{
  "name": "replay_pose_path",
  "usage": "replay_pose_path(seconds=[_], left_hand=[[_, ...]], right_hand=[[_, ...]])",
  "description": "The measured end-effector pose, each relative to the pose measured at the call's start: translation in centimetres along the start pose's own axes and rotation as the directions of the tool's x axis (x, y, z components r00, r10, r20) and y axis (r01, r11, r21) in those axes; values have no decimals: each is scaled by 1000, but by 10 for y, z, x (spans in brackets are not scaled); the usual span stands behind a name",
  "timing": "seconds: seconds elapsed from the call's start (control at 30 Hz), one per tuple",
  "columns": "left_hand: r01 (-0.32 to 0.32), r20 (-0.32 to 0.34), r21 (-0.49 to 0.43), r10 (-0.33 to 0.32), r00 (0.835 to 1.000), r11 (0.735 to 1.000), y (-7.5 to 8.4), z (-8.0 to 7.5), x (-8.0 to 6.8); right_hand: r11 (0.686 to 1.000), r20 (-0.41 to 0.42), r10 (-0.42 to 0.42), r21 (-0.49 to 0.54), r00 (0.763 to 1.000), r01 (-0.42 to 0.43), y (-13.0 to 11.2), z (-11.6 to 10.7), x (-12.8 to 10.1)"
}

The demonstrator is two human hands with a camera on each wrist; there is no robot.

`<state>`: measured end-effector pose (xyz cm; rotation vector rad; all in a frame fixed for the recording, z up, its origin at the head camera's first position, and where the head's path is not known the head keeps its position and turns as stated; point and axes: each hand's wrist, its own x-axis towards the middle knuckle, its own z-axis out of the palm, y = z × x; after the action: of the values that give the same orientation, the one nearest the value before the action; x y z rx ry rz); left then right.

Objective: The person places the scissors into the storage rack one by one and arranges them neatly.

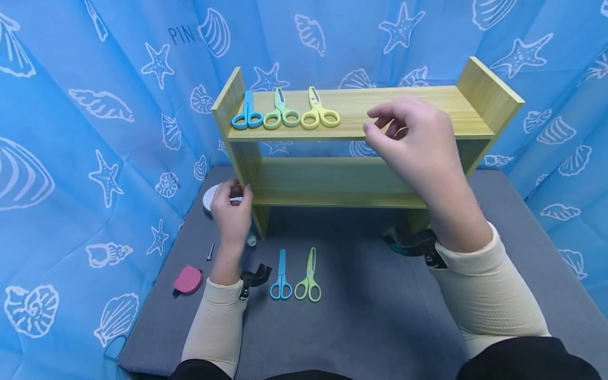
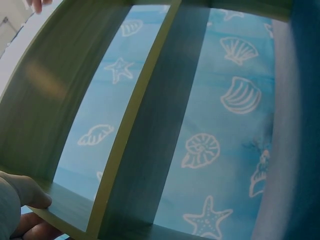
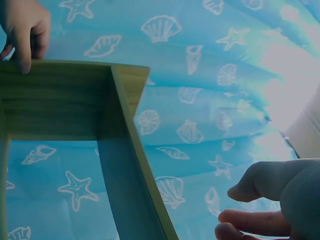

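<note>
Pinching shelf side, apparently, left hand, empty right hand raised, fingers loosely parted

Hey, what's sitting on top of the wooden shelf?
Left to right, its top board holds blue scissors, green scissors and yellow scissors. The right hand hides part of the board; anything there cannot be seen.

Thumb on the inner face, fingers just outside the rim, and the left hand has the wooden shelf by its side panel! Right of the fingers, a long board edge climbs steeply away. Either side of it, up from the fingers, blue curtain fills the openings: white starfish, a spiral shell! Farthest right of the fingers, a blurred grey-blue band, tough to make out. High above them, the right hand's fingertips peek in!
</note>
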<state>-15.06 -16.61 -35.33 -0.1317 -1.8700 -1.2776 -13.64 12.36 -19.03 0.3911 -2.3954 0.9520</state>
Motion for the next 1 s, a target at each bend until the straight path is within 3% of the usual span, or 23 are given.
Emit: replay_pose_path(seconds=[0.23, 0.53, 0.7, 1.0], left_hand=[[-8, -3, -8, 8, 1000, 1000, 1, 1, 0], [-18, -11, -20, 17, 1000, 1000, 1, 2, -1], [-19, -12, -23, 19, 1000, 1000, 0, 2, -1], [-20, -19, -22, 19, 1000, 1000, 1, 3, -2]], right_hand=[[997, -113, -61, 49, 992, 67, 22, -8, -49], [985, -143, -63, 149, 988, 85, 56, 14, -110], [977, -84, -22, 209, 996, 39, 68, 36, -146], [960, 133, 42, 270, 990, -76, 76, 93, -201]])
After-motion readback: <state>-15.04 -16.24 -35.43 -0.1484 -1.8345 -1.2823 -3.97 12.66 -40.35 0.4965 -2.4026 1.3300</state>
